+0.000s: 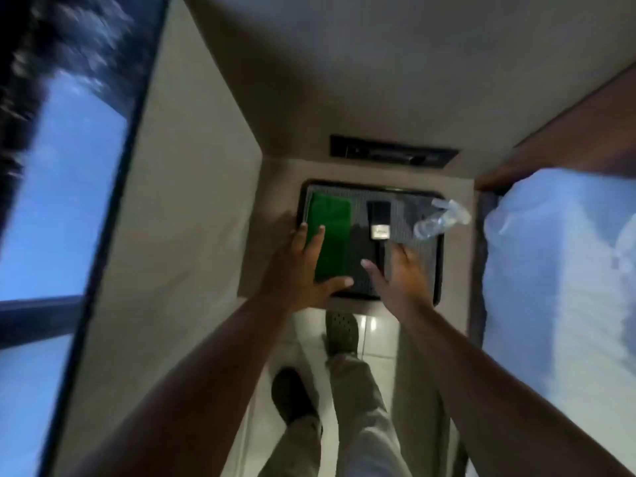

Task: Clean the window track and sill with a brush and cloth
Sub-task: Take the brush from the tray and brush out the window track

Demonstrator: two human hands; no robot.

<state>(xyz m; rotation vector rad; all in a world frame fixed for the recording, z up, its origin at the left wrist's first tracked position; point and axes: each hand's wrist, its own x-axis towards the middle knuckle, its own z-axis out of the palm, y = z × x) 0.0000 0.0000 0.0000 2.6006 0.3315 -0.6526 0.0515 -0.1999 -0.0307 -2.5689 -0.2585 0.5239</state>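
Barely begun: left hand (303, 266) spread on green cloth (330, 235), right hand (399, 273) spread above tray (437, 270); brush (378, 220) untouched.

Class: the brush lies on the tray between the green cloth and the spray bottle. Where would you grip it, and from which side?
Grip the brush by its dark handle end, probably from above: it lies flat on the tray, with clear mat either side for the right hand.

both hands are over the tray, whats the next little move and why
Probably close the left hand on the green cloth: its fingers already lie on the cloth's near-left corner, thumb at the near edge. The right hand hovers open near the brush, holding nothing. Cloth, brush and spray bottle all lie on the black tray.
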